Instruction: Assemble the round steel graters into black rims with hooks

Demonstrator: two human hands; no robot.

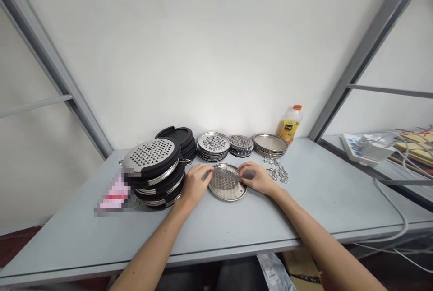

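Disc (pixel 226 175) – thin perforated metal, just below frame centre, held tilted over the round plate (pixel 230 196); can't tell if its lower edge touches. Left hand (pixel 196 184) and right hand (pixel 256 177) mostly closed, fingertips pinching opposite edges. Main risk: thin-edge grip, so one side slipping would likely drop it crooked on the plate. Raised holes, if sharp, could nick fingertips. Stack of black-rimmed graters (pixel 152 158), left of centre, looks uneven – a left-hand bump could topple it. Wide right-hand sweep could scatter the wire clips (pixel 279 174), right of centre.
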